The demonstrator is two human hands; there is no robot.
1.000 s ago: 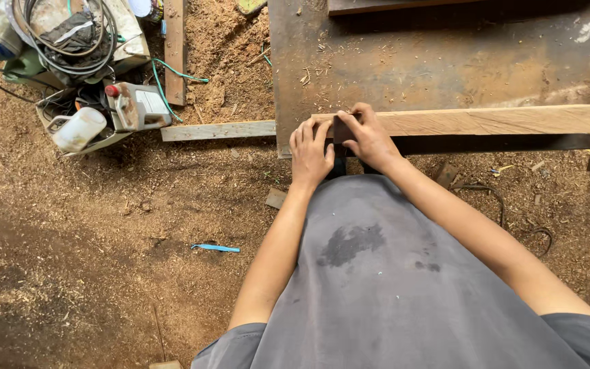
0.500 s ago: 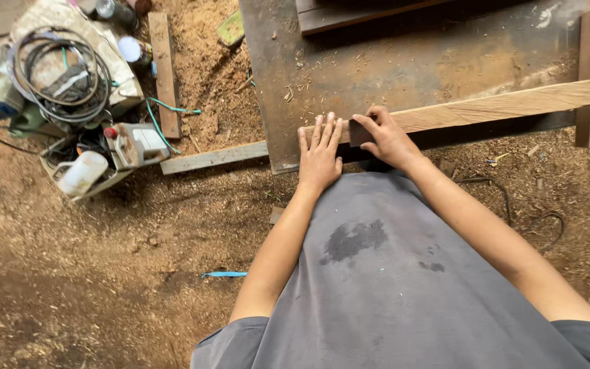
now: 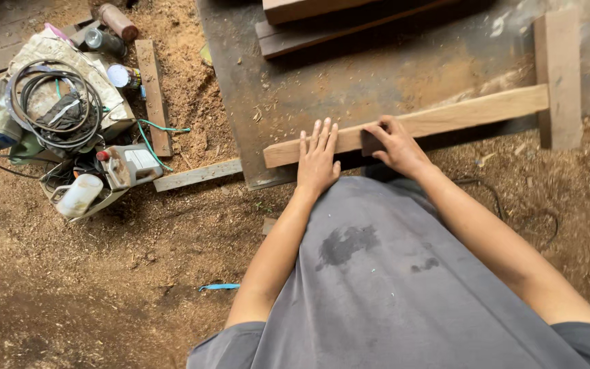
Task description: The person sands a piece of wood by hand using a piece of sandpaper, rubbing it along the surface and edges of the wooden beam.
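A long wooden plank (image 3: 438, 121) was laid slantwise across the dark worktop (image 3: 349, 82), its near end at the worktop's front edge. The left hand (image 3: 317, 158) was pressed flat on that end, with the fingers stretched out and slightly spread. The right hand (image 3: 392, 145) was placed just beside it on the plank, fingers curled over the near edge. A pile of coiled cable (image 3: 52, 102) and cans was seen on the sawdust-covered floor (image 3: 104, 273), well apart.
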